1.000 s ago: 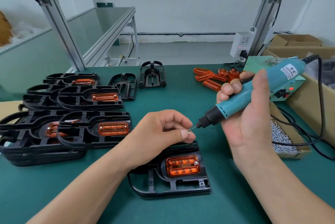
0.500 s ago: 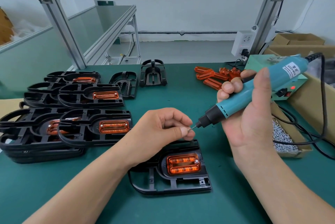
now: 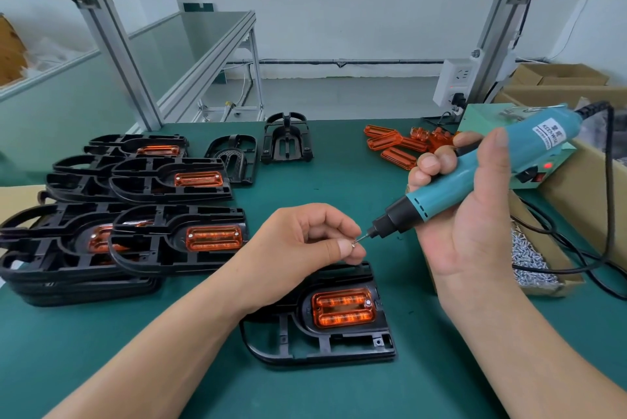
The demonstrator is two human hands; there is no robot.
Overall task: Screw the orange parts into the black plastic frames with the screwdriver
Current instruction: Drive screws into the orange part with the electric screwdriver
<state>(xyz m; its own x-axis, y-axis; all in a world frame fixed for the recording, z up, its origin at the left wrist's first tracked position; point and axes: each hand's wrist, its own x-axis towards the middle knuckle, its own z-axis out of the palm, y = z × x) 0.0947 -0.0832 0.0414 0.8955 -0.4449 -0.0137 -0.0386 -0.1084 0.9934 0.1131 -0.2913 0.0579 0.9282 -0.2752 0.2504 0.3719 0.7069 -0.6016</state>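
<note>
Pinching a screw (image 3: pixel 354 243) at the screwdriver (image 3: pixel 475 181) bit, left hand (image 3: pixel 305 242) hovers above the frame (image 3: pixel 322 347); right hand (image 3: pixel 471 215) grips the tool, tilted down-left.

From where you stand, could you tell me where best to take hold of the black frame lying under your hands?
Probably the near left curved edge of the black frame, coming from the left: that open loop juts clear of the orange part and the left hand hovering above, leaving the screw points uncovered.
</note>
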